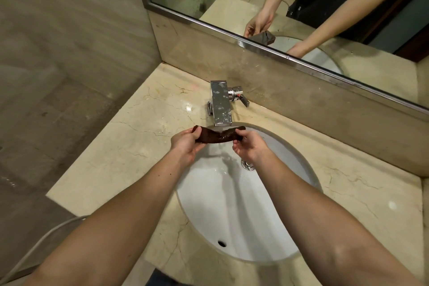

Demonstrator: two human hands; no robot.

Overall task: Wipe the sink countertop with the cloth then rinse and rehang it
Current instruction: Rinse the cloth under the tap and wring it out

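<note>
A dark brown cloth (217,137), wet and stretched into a band, hangs right under the spout of the chrome faucet (220,102), where water runs onto it. My left hand (185,146) pinches its left end and my right hand (249,147) grips its right end. Both hands are over the back of the white oval sink (274,223). The beige marble countertop (120,153) around the sink is wet near the faucet.
A mirror (301,7) runs along the back wall above a marble splashback and reflects my arms. The sink drain (248,165) lies just below my right hand. The counter ends at the left, with a hose (39,246) and floor beyond it.
</note>
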